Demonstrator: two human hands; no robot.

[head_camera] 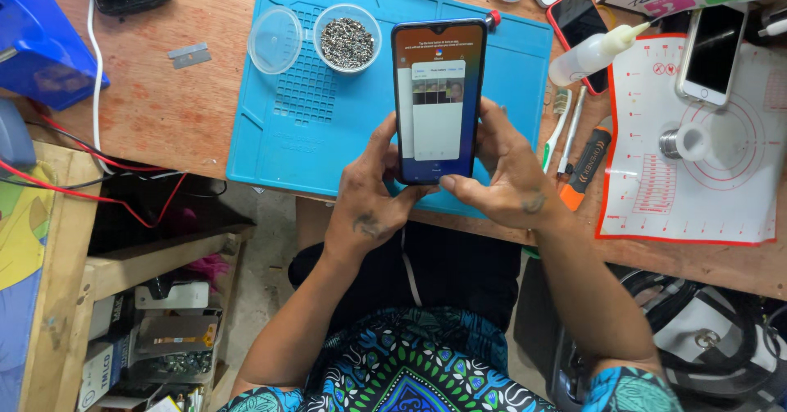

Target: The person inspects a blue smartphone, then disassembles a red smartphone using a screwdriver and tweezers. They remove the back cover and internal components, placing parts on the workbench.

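- The left hand [370, 203] and right hand [504, 186] both close around the lower half of a smartphone [438, 100], which stands upright with its lit screen facing the camera; the right thumb lies across the phone's bottom edge.
- Under the hands runs the near edge of the wooden table [164, 109]; the wrists hang past it over the person's lap.
- Beneath and beyond the phone lies a blue work mat [279, 145], its near edge almost flush with the table edge.
- Just right of the right hand lie a toothbrush [556, 129], a thin white tool [570, 141] and an orange-and-black tool [587, 166], close together, narrowing the room on that side.
- Further right sits a white mat with red markings [721, 199] carrying a white tape roll [687, 141] and a white-edged phone [711, 54].
- Beyond the right hand a squeeze bottle [594, 54] lies over a red-cased phone [580, 31].
- Beyond the left hand, on the mat, a clear cup of small screws [347, 41] sits beside its empty lid [275, 40].
- Left of the left hand the mat and bare wood are open; a razor blade [189, 54] lies well apart there.
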